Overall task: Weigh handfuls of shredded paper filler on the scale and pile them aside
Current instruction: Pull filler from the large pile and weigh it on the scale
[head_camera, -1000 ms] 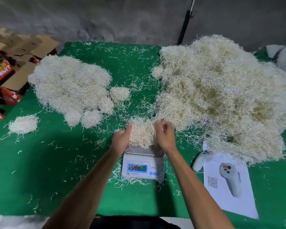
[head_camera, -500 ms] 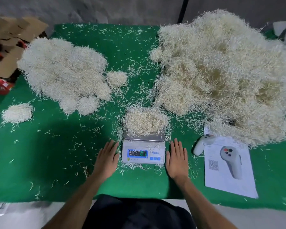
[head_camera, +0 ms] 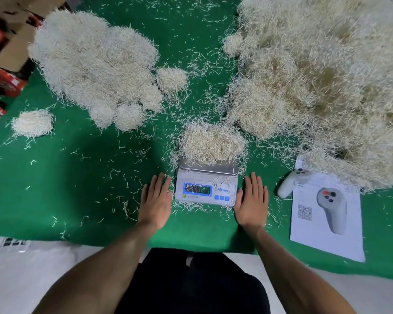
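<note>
One view only is given, from the head camera, and both hands are seen in it laid flat on the green table cover [head_camera: 82, 182]. The left hand [head_camera: 156, 201] is spread palm down just beside the left edge of the scale [head_camera: 206, 189], and the right hand [head_camera: 252, 202] is spread likewise just beside its right edge; the fingers of both are held straight and nothing is gripped by either. A handful of shredded paper filler [head_camera: 212, 143] is heaped on the weighing plate, with strands hanging over the far and side edges. The lit display [head_camera: 197, 189] is partly crossed by loose strands and its figures cannot be read with certainty.

A false reading could be caused if the casing were nudged by either hand, so near are they kept. Weight could also be borne by the cover where overhanging strands reach it, and the figure lowered.

The large unweighed heap [head_camera: 322, 87] is seen at the right, near the scale, and strands could be dragged from it when the handful is lifted. The weighed pile [head_camera: 95, 64] lies well apart at the left, and filler could be shed across the cover on the way there.
</note>
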Action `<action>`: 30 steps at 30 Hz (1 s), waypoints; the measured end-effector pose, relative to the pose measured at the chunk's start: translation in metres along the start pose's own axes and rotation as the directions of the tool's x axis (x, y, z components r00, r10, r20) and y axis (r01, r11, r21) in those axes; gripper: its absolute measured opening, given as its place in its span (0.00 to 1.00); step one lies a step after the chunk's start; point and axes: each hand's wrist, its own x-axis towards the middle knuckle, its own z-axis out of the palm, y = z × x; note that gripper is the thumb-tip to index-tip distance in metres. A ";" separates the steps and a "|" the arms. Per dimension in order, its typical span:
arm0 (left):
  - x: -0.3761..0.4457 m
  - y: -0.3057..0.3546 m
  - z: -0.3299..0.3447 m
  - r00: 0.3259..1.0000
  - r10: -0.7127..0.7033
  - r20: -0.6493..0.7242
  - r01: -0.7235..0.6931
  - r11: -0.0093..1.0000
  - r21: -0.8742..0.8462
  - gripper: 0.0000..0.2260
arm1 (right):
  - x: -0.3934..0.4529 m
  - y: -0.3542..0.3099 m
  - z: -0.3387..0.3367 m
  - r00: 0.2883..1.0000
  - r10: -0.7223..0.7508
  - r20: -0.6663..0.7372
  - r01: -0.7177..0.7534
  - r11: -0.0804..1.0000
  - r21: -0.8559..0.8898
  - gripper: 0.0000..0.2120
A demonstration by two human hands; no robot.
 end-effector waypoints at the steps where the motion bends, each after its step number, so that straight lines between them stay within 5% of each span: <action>1: 0.000 0.000 0.000 1.000 -0.002 -0.008 0.002 1.000 0.006 0.26 | 0.000 0.000 0.000 1.000 0.001 -0.002 -0.001 1.000 0.002 0.29; 13: -0.003 0.001 0.005 0.993 0.019 -0.114 -0.021 1.000 -0.013 0.25 | -0.001 -0.002 -0.001 0.999 -0.005 -0.039 0.005 1.000 -0.009 0.29; 21: 0.023 0.012 -0.032 0.979 -0.139 -0.150 0.093 0.955 -0.280 0.17 | 0.034 -0.003 -0.025 0.991 0.077 -0.114 -0.066 0.993 0.101 0.16; 24: 0.050 0.026 -0.066 0.967 -0.224 -0.123 0.144 0.874 -0.464 0.10 | 0.070 -0.022 -0.058 0.984 0.178 -0.015 -0.153 0.882 0.445 0.18; 26: 0.065 0.042 -0.093 0.965 -0.185 -0.186 0.011 0.737 -0.675 0.06 | 0.083 -0.041 -0.081 0.988 0.141 -0.056 -0.065 0.729 0.682 0.18; 28: 0.074 0.062 -0.117 0.970 -0.149 -0.190 -0.064 0.597 -0.799 0.15 | 0.089 -0.061 -0.100 0.995 0.068 -0.075 0.013 0.649 0.760 0.15; 30: 0.077 0.084 -0.132 0.991 -0.123 -0.045 0.038 0.597 -0.801 0.24 | 0.093 -0.080 -0.110 0.999 0.025 0.031 -0.040 0.633 0.773 0.19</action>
